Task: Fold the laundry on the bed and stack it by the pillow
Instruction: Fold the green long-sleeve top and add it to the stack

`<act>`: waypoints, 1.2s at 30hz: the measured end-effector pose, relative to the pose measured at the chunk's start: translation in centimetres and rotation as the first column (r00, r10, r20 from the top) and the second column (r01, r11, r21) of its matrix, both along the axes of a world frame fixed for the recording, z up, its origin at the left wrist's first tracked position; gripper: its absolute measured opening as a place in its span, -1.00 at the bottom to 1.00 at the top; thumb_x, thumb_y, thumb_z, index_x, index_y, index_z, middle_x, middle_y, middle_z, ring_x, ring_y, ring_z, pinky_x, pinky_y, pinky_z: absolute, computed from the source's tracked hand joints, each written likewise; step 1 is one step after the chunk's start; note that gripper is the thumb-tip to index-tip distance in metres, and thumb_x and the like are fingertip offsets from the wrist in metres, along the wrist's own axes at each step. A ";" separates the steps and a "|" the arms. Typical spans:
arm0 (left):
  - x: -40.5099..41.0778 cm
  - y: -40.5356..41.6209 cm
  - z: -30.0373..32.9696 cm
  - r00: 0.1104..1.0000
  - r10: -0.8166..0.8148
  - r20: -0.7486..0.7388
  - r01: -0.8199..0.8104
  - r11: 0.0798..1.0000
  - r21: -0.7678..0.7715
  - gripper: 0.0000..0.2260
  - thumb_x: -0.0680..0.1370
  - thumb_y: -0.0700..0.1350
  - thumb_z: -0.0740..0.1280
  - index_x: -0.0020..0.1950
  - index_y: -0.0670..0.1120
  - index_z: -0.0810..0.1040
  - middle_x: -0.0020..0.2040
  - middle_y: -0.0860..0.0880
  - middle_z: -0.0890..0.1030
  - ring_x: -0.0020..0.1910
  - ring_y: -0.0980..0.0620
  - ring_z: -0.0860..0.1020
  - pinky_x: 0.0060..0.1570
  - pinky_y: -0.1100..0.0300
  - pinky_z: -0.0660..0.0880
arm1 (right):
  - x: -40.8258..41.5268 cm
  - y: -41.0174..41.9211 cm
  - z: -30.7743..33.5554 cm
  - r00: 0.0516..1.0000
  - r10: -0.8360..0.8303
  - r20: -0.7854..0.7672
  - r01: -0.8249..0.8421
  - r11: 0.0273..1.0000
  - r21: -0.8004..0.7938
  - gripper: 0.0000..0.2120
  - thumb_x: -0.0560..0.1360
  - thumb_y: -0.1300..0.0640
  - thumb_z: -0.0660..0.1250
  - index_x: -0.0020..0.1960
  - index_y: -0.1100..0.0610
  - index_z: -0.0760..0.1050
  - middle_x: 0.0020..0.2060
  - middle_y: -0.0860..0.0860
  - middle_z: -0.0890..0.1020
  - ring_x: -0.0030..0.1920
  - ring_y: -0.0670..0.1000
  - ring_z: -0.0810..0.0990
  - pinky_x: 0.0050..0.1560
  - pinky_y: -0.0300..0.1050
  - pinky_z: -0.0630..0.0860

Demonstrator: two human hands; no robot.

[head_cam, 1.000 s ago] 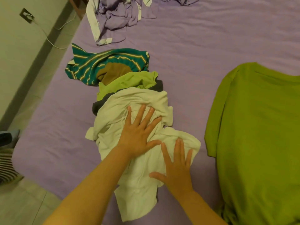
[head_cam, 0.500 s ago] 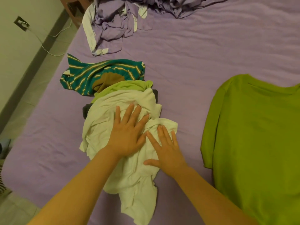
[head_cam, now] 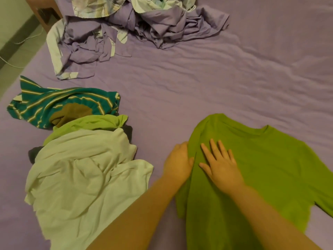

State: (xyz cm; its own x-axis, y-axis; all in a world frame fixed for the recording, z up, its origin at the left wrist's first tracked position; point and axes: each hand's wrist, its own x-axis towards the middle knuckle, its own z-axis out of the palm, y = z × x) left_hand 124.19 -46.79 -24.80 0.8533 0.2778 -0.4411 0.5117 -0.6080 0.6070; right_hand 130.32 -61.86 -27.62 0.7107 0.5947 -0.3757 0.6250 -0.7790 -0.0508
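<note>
Head view looks down on a purple bed sheet (head_cam: 207,83) with both forearms reaching in from the near edge. Right hand (head_cam: 220,165) lies flat on the green T-shirt (head_cam: 270,168), fingers straight and spread, palm down on the chest area near the shirt's left side. Left hand (head_cam: 178,161) sits just beside it at the shirt's left edge, where a fold of green cloth runs over its fingers; the fingers are hidden under that fold, so whether they curl round the cloth cannot be told. The T-shirt lies spread out, neckline away from the hands, one sleeve trailing off beyond the right forearm. Left of the left hand, well apart from the T-shirt, a heap of unfolded clothes rests on the sheet: a crumpled white garment (head_cam: 81,177) nearest, a light green piece (head_cam: 93,123) and a dark item behind it, then a teal striped shirt (head_cam: 59,103) with brown cloth on top. Farther beyond both hands lies a rumpled lilac bedding bundle (head_cam: 126,31).
</note>
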 end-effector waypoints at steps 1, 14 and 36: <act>0.9 -0.7 -0.4 0.994 0.104 -0.022 -0.105 0.992 -0.076 -0.56 0.55 -0.11 0.31 0.40 -0.14 0.31 0.27 -0.16 0.47 0.27 -0.14 0.43 0.20 0.01 0.37 | 0.7 -0.2 -0.1 1.000 0.006 -0.011 -0.006 1.000 -0.007 -0.38 0.57 -0.27 -0.07 0.53 -0.11 -0.20 0.55 0.05 -0.11 0.53 0.14 -0.16 0.47 0.13 -0.03; 5.7 4.9 -0.9 0.964 0.264 -0.015 -0.265 0.963 -0.055 -0.79 0.65 -0.09 0.14 0.00 -0.21 0.46 0.00 -0.29 0.57 0.02 -0.22 0.52 -0.10 0.03 0.34 | 6.4 0.5 -2.3 0.997 -0.044 -0.057 0.041 0.998 -0.055 -0.39 0.57 -0.28 -0.06 0.53 -0.16 -0.18 0.55 0.03 -0.12 0.53 0.17 -0.19 0.45 0.23 -0.01; 4.7 13.3 6.6 0.927 -0.156 -0.341 0.012 0.921 -0.390 -0.83 0.55 -0.12 0.35 0.07 -0.18 0.50 0.01 -0.19 0.61 -0.08 -0.04 0.57 -0.02 0.10 0.54 | 5.5 4.5 -2.0 0.993 -0.074 -0.089 0.066 0.993 -0.095 -0.34 0.53 -0.32 0.00 0.51 -0.22 -0.24 0.54 -0.04 -0.18 0.53 0.13 -0.24 0.40 0.36 0.00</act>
